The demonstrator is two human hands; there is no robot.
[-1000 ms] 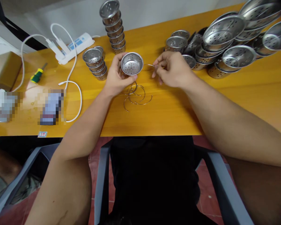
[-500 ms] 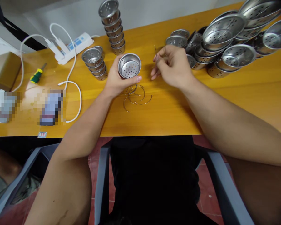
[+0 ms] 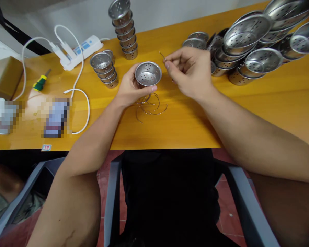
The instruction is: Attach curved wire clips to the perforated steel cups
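My left hand (image 3: 130, 87) is wrapped round a small perforated metal cup (image 3: 148, 74), its mouth tilted toward me. A thin curved wire (image 3: 161, 56) is pinched between the thumb and fingers of my right hand (image 3: 189, 70), just to the right of the cup's rim and apart from it. Part of that wire is hidden by my fingers. Below the cup, several loose curved wires (image 3: 158, 112) lie in a small heap on the wooden table (image 3: 185, 127).
Nested perforated cups stand in a tall stack (image 3: 127, 34) at the back and a shorter stack (image 3: 104, 68) on the left. A large pile of cups (image 3: 247, 44) fills the right. A power strip (image 3: 83, 51), green-yellow screwdriver (image 3: 41, 81), phone (image 3: 56, 116) and cardboard box (image 3: 9, 77) lie left.
The cup in my left hand has shifted slightly right and tipped. My right hand has come a little left, and its wire now slants toward the cup.
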